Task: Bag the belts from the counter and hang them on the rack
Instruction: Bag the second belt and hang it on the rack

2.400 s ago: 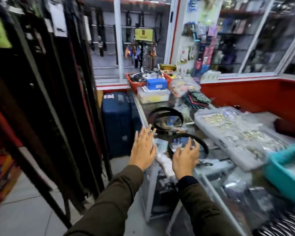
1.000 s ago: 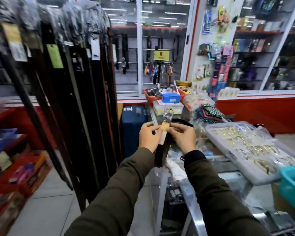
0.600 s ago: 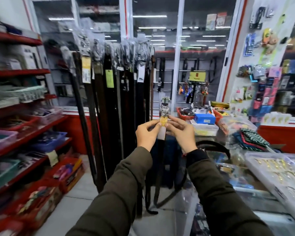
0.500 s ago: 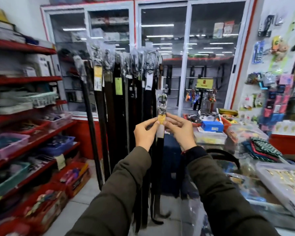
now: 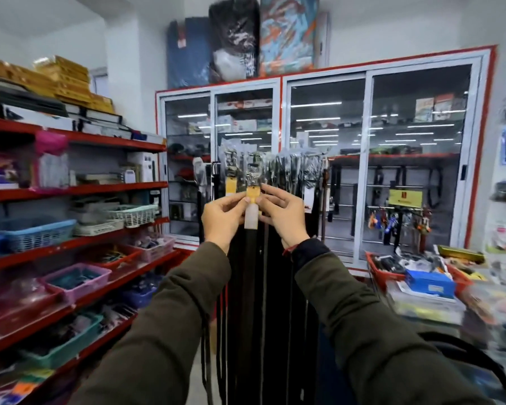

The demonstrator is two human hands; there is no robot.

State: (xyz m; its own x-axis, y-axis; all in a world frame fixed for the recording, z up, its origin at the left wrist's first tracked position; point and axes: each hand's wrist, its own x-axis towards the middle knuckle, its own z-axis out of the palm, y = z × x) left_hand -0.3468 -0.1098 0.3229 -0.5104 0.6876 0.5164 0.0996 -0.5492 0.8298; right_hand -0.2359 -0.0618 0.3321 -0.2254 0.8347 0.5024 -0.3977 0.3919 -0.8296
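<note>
I hold a dark bagged belt (image 5: 251,258) upright in front of me, its buckle end at the top in clear plastic with a yellow tag. My left hand (image 5: 222,214) pinches it from the left and my right hand (image 5: 281,213) from the right, just below the tag. Right behind it stands the rack (image 5: 292,171) with several bagged dark belts hanging side by side. The belt's buckle end is level with the tops of the hung belts. At the bottom right, a black belt (image 5: 473,361) curls on the counter, blurred.
Red shelves (image 5: 70,247) with plastic baskets line the left side. A glass-door cabinet (image 5: 362,159) fills the back wall. To the right, the counter carries a red tray (image 5: 386,273), a blue box (image 5: 430,283) and other goods.
I have turned left from the counter toward the rack and lifted the bagged belt higher, up to the tops of the hanging belts. Both hands keep their pinch on it.
</note>
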